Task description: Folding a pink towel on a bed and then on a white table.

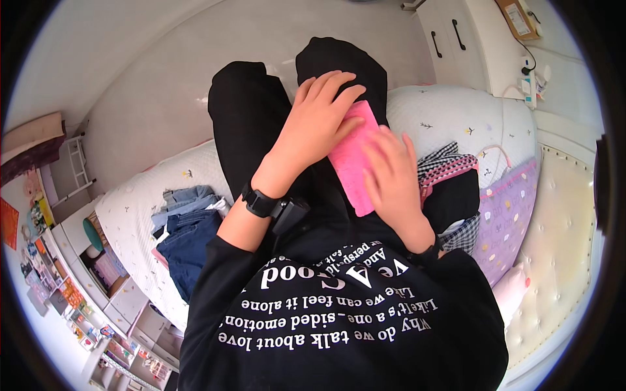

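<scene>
A folded pink cloth (353,168) lies slantwise over my black-trousered right thigh. My left hand (320,117) rests across its far left part, thumb on the cloth and fingers spread beyond its far edge. At the cloth's right side, my right hand (391,171) is blurred, fingers apart over the edge. Neither hand shows a clear grip. Folded denim clothes (190,244) lie on the bed to my left. To my right are a checked garment with pink trim (447,166), a folded black garment (457,200) and a blue checked cloth (462,235).
I sit on a bed with a white patterned quilt (425,110). A purple patterned cloth (506,210) covers its right side beside a tufted headboard (560,210). A white cabinet (457,63) and a power strip (529,88) stand at the far right; shelves (68,298) line the left.
</scene>
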{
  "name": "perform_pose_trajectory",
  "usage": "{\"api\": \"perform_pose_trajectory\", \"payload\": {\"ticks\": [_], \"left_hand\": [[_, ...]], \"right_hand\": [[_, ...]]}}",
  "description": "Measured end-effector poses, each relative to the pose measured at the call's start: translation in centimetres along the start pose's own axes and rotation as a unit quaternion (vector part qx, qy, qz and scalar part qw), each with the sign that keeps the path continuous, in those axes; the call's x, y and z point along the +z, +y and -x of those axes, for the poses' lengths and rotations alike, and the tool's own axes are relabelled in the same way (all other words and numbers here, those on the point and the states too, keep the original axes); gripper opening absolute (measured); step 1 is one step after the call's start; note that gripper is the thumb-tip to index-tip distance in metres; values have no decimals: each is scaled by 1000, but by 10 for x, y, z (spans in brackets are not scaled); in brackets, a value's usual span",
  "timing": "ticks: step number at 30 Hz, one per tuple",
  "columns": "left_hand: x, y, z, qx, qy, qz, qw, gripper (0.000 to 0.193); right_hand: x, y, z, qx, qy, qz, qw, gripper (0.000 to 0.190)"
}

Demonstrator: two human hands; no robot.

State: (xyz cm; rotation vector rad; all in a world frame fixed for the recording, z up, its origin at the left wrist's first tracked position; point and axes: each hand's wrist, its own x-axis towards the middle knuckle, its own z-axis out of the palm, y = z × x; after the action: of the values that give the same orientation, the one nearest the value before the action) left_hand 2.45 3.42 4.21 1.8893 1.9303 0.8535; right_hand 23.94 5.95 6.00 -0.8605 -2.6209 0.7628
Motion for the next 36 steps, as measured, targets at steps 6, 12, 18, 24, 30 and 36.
{"api": "perform_pose_trajectory", "payload": {"ticks": [6,12,18,24,30,36], "left_hand": [[12,-29,-1,45,-54,-15,997,45],[14,-15,-5,58,-19,-44,997,43],[20,50,11,227,-127,161,952,46],[56,30,19,318,-142,99,932,53],[54,7,3,283,-85,60,954,47],[47,-4,-7,250,-78,-25,965,40]], "right_hand": [[21,-1,-2,-116,-89,85,986,64],[19,11,17,-125,-154,85,977,69],[48,35,43,-150,-53,65,985,67],[36,30,43,29,-148,-90,984,60],[29,29,28,-133,-121,110,978,60],[31,30,35,-130,-112,94,981,61]]}}
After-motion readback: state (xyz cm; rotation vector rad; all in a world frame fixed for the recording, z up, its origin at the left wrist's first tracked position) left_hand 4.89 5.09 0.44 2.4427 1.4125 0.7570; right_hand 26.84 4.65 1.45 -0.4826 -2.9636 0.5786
